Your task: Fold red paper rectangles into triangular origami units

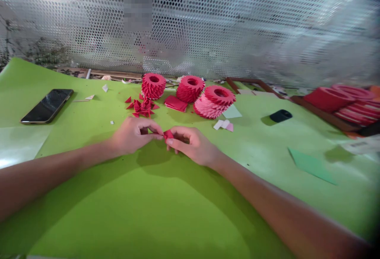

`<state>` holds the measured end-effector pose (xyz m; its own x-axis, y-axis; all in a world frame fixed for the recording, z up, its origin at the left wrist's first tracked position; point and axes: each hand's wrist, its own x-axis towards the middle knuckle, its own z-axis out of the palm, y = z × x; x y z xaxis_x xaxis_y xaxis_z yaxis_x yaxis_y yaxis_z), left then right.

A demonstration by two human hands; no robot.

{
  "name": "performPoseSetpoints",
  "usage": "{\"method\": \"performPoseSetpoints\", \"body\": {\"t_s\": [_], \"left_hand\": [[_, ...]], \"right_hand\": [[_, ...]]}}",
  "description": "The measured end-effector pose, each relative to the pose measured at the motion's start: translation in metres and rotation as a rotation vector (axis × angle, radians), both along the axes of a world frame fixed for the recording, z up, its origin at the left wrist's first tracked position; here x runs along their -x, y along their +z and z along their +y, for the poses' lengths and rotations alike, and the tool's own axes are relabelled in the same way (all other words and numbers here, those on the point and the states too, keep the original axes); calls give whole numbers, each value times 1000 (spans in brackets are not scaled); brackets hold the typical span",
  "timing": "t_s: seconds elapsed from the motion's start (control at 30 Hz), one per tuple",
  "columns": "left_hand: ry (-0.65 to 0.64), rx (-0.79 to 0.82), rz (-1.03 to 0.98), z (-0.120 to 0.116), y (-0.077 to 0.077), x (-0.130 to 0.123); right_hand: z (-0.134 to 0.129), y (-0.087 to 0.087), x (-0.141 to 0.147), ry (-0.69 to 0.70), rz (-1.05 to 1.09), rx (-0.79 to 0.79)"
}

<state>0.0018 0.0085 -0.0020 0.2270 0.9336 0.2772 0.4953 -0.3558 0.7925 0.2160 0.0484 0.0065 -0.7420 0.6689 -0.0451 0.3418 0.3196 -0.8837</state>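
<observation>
Red folded paper unit (168,134), small, approx. triang., creased edges, tilted, partly hidden in grip. Pinched betw. L hand (133,135) & R hand (190,145), both holding it at tips, hands nearly touching.

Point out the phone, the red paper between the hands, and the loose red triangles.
Phone (46,106): head view, on its screen.
Red paper (168,134): head view, on its exposed middle.
Loose red triangles (142,106): head view, on the pile's centre.
</observation>
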Motion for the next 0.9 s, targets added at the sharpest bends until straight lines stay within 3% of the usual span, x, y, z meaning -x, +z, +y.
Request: {"method": "performPoseSetpoints", "body": {"t_s": [0.13, 0.27, 0.57, 0.73, 0.9], "left_hand": [[-58, 69, -113, 2, -2, 0], [-96, 113, -52, 2, -1, 1], [8, -89, 199, -6, 0, -2], [4, -50, 83, -4, -1, 0], [-84, 39, 44, -2, 0, -1]], "right_hand": [[-2, 1, 2, -57, -20, -52], [0, 1, 2, -77, 54, 6], [1, 0, 2, -76, 68, 54], [-2, 4, 3, -91, 76, 33], [-3, 2, 5, -85, 73, 39]]}}
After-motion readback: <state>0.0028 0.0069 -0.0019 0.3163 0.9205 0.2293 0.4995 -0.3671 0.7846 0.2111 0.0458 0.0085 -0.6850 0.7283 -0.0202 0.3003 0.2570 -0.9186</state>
